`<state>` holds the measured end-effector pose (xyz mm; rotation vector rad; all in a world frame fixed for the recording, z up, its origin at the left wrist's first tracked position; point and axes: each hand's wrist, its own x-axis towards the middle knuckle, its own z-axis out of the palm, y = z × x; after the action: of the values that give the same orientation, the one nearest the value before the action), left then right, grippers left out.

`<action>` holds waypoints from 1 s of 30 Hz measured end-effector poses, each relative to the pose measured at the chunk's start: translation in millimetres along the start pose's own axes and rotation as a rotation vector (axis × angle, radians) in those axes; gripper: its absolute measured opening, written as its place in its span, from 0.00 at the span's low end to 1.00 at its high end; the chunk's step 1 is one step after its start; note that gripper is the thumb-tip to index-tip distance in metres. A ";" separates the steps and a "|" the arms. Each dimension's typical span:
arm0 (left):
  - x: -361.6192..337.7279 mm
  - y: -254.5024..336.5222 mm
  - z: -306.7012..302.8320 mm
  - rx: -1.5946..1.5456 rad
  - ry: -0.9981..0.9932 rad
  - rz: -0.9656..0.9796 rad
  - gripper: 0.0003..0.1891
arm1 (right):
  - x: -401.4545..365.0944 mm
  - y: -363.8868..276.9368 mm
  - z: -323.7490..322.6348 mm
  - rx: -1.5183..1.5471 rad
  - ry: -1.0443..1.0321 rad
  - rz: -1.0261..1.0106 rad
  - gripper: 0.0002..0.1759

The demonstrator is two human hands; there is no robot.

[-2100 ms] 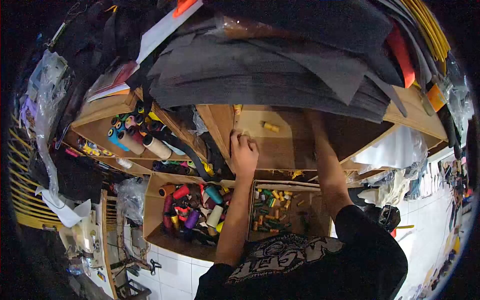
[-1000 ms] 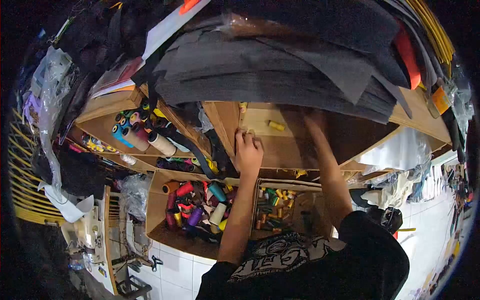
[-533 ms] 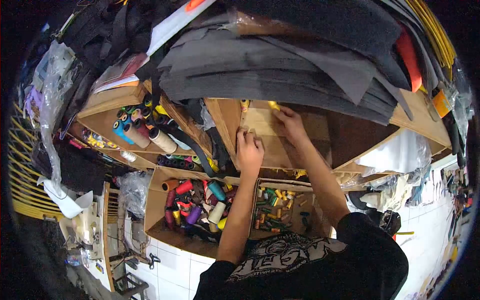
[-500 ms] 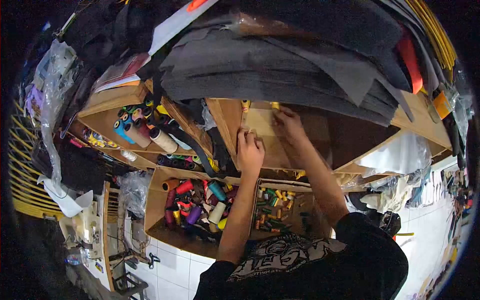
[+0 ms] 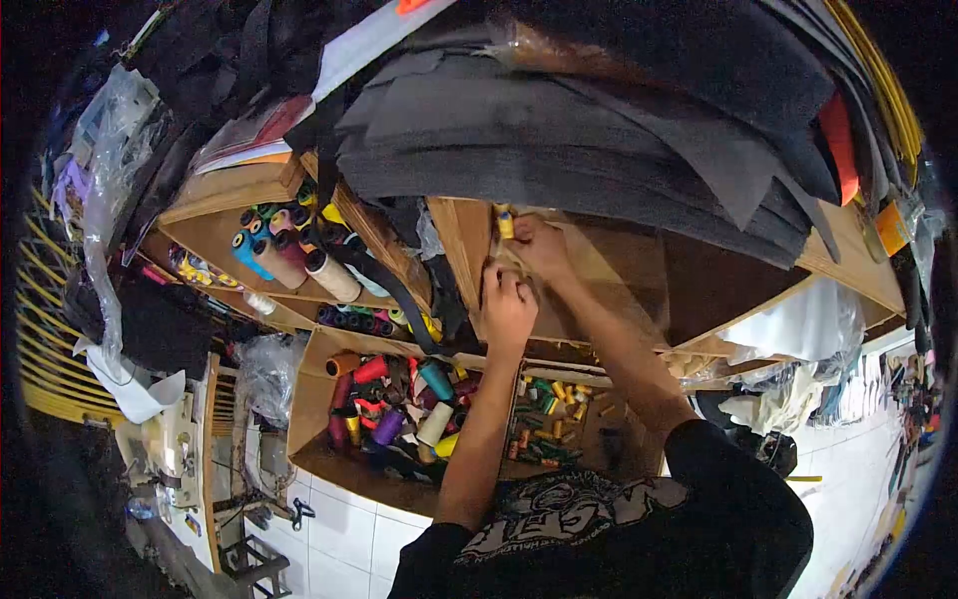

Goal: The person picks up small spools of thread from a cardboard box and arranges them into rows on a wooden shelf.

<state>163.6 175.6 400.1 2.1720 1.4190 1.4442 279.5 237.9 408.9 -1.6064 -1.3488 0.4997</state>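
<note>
Inside a wooden shelf compartment (image 5: 461, 250), my right hand (image 5: 539, 248) has its fingers closed on a small yellow spool (image 5: 506, 224) near the left wall. Just below it, my left hand (image 5: 510, 298) is bent over the compartment floor, its fingers curled; whatever is beneath the fingertips is hidden. Another small spool partly shows behind the yellow one. Under my forearms stands a cardboard box (image 5: 309, 399) with large thread cones in its left part and many small spools (image 5: 559, 429) in its right part.
Dark grey fabric (image 5: 559, 150) is stacked above the compartment and overhangs its opening. More thread cones (image 5: 332, 277) lie in the shelf at the left. Clear plastic (image 5: 798, 319) hangs at the right, and a wooden-edged table (image 5: 212, 459) stands at the lower left.
My right hand has moved left with the yellow spool, close to the left wall and my left hand. The view has shifted slightly.
</note>
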 end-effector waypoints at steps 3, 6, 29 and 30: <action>-0.2 1.8 -2.6 -0.065 -0.024 -0.056 0.06 | 1.6 -1.2 7.1 -0.093 0.025 -0.026 0.18; -1.3 0.2 -1.1 -0.091 0.033 -0.005 0.06 | -4.8 -19.0 7.7 -0.140 0.070 -0.011 0.16; 1.1 6.4 -11.1 -0.117 -0.026 0.052 0.05 | -192.3 -0.4 -123.9 0.398 -0.663 0.548 0.22; -0.8 3.5 -15.1 -0.176 -0.020 0.117 0.05 | -217.7 23.1 -113.7 0.324 -0.716 0.583 0.24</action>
<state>153.8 168.0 409.5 2.1838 1.1287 1.5179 314.2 -5.4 387.6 -1.5874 -1.1660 1.6795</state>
